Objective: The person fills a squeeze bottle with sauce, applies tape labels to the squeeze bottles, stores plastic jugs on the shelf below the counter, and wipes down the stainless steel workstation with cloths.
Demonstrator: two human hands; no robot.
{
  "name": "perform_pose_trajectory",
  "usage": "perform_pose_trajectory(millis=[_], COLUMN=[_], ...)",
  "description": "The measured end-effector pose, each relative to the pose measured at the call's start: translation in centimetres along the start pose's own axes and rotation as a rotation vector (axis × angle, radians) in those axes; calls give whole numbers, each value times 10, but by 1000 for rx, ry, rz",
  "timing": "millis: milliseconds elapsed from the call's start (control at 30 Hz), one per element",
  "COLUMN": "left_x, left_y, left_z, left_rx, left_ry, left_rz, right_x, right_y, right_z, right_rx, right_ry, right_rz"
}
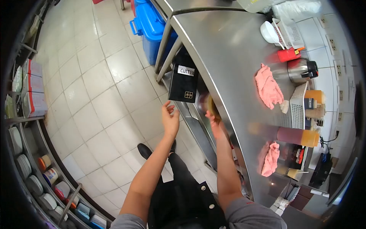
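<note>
My left hand (pixel 170 119) is open and empty, fingers apart, just below a black box (pixel 183 86) labelled "CUTTER" fixed at the counter's side. Below the counter's edge, my right hand (pixel 215 124) is at a round container (pixel 209 105), brownish on one side and yellowish on the other. Its fingers seem to be closed around the container's near side, though both are blurred and some fingers are hidden. The steel counter (pixel 225 49) partly covers the shelf under it.
On the counter are two pink cloths (pixel 268 87), a steel thermos (pixel 299 71), a red bottle (pixel 288 55), a white basket (pixel 298 105) and a yellow-capped bottle (pixel 297 136). A blue bin (pixel 150 23) stands ahead. Shelves with stacked plates (pixel 23 166) line the left.
</note>
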State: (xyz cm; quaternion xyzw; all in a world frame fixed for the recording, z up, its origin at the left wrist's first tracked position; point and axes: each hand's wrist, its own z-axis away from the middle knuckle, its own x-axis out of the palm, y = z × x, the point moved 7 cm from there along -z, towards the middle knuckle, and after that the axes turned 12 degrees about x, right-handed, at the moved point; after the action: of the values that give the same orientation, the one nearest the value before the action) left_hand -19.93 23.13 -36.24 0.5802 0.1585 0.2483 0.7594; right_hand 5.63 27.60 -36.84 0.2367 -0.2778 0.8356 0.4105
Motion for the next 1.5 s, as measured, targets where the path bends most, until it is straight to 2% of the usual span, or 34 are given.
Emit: perform_pose_trajectory(millis=[33, 67, 100, 167, 200, 300, 333, 433, 533, 600, 700, 767, 867, 967, 1100, 1167, 1200, 1233, 1267, 1300, 1333, 1367, 1400, 1433, 1467, 1500], left_x=[6, 12, 11, 14, 10, -11, -20, -45, -48, -41, -13, 11, 62, 107, 156, 178, 187, 198, 210, 222, 232, 241, 249, 255, 261, 267], left_y=[27, 48, 54, 76, 95, 129, 139, 196, 260, 291, 327, 330, 335, 312, 295, 293, 295, 301, 307, 313, 323, 332, 344, 352, 355, 358], left_z=[7, 13, 16, 26, 34, 71, 87, 147, 201, 231, 265, 271, 287, 290, 307, 317, 319, 325, 331, 333, 338, 344, 348, 359, 368, 368], left_rx=[55, 76, 89, 262, 354, 317, 331, 236, 317, 340, 382, 445, 434, 485, 465, 656, 654, 743, 832, 834, 951, 1064, 1062, 1173, 1278, 1265], left_ry=[-79, -195, -209, -384, -382, -527, -593, -670, -799, -900, -1020, -1080, -1203, -1303, -1333, -1385, -1376, -1407, -1440, -1437, -1470, -1501, -1501, -1572, -1637, -1633], left_rz=[86, 113, 105, -58, -59, -52, -97, 9, 41, 96, 30, -3, 0, -83, -138, -316, -326, -343, -359, -360, -430, -504, -509, -631, -755, -759], right_x=[-4, 2, 16, 32, 43, 53, 62, 93, 112, 117, 127, 125, 106, 78, 56, 45, 32, 22, 22, 19, 11, 10, 11, 6, 4, 6], right_y=[2, 16, 32, 53, 66, 95, 94, 100, 75, 52, 13, -10, -46, -77, -126, -150, -161, -174, -186, -197, -210, -222, -229, -234, -239, -242], right_z=[7, 27, 55, 97, 120, 181, 203, 284, 351, 388, 432, 450, 453, 442, 447, 457, 451, 451, 462, 468, 466, 464, 462, 453, 445, 441], right_rx=[-106, -8, 88, 34, 78, 266, 218, 358, 290, 249, 73, 17, -22, -36, -69, -83, 12, 17, 52, 84, 79, -66, -215, -209, -375, -550], right_ry=[-85, -22, 37, 67, 42, -66, -81, -55, -128, -58, -95, -84, -54, -106, -145, -131, -153, -160, -169, -176, -180, -246, -313, -319, -322, -326], right_rz=[458, 449, 437, 493, 530, 576, 545, 749, 745, 866, 891, 860, 793, 732, 705, 751, 786, 787, 925, 1063, 1064, 1295, 1520, 1515, 1696, 1874])
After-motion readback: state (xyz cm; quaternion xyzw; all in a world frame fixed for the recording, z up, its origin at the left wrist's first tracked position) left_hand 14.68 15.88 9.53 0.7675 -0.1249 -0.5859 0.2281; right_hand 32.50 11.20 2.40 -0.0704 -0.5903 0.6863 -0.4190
